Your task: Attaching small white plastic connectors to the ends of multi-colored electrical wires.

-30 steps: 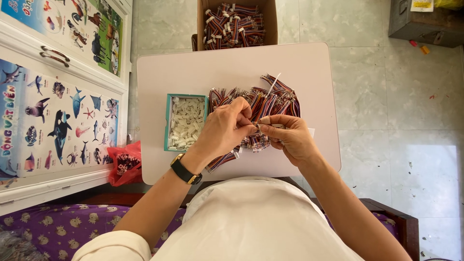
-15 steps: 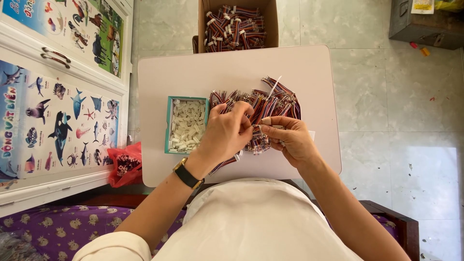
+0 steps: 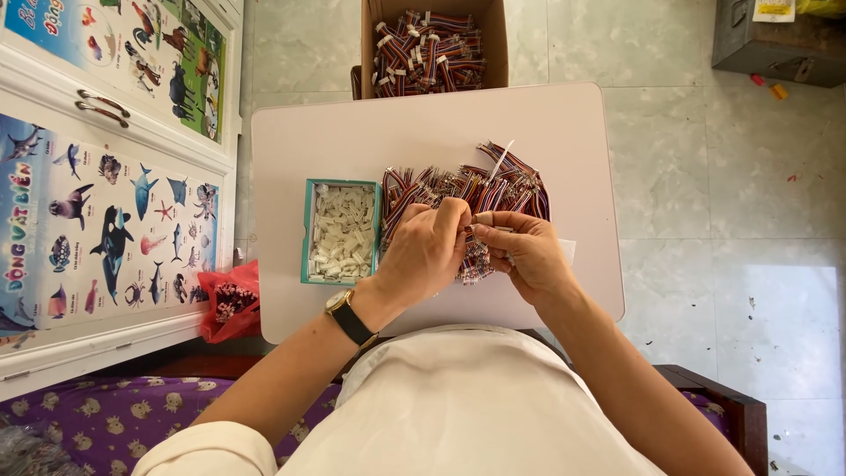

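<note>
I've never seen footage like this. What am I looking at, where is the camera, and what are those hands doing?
No machine here: a person wears a camera on the head, looking down at their own hands. On the small white table lie a teal tray of white plastic connectors and a pile of multicoloured wire bundles. The left hand, with a wristwatch, and the right hand meet over the pile, pinching a small piece I cannot make out. Beyond the table, a cardboard box holds more bundles.
</note>
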